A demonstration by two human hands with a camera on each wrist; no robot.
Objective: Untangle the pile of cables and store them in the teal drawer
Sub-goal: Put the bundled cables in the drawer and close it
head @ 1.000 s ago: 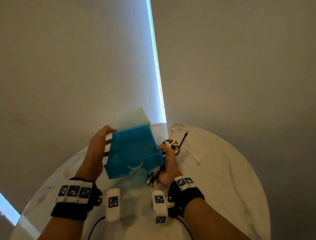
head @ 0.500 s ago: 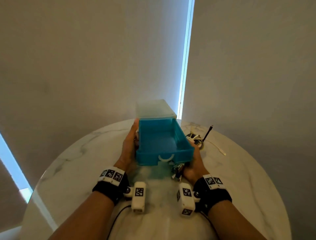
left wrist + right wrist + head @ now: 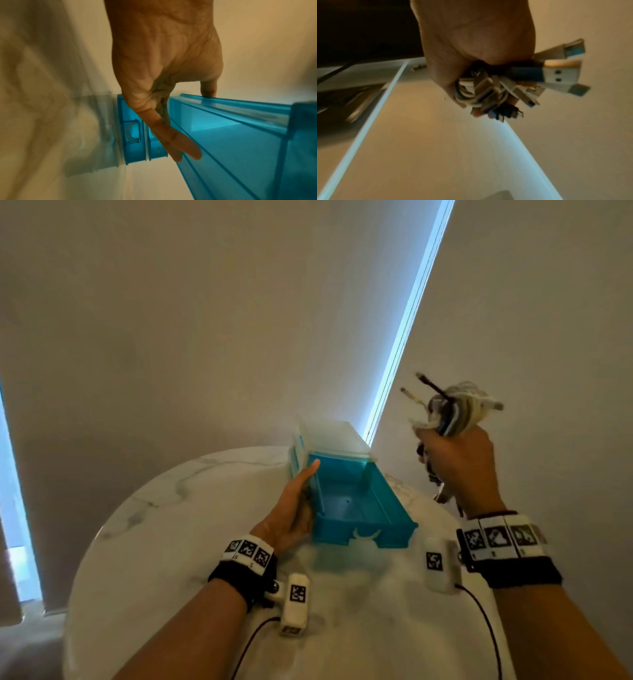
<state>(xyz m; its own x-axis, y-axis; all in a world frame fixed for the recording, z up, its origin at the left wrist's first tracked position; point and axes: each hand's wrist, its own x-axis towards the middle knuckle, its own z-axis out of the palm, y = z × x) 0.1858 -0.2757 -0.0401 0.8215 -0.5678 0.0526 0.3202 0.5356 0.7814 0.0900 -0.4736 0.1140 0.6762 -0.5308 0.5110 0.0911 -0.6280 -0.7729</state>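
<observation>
The right hand (image 3: 455, 467) grips the tangled bundle of white and black cables (image 3: 452, 409), raised right of the open translucent teal plastic drawer (image 3: 356, 501); the left hand (image 3: 294, 511), fingers straight, steadies the drawer's left wall.

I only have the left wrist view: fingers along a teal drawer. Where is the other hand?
Observer: The right hand is raised above and to the right of the teal drawer, gripping a bundle of cables.
Operator: Any cables in the drawer yet?
Observer: None visible; the head view shows its bare floor.
Operator: Is the drawer fully out of its case?
Observer: No, its far end sits in the translucent case on the marble table, with the left hand flat against the drawer's side.
</observation>
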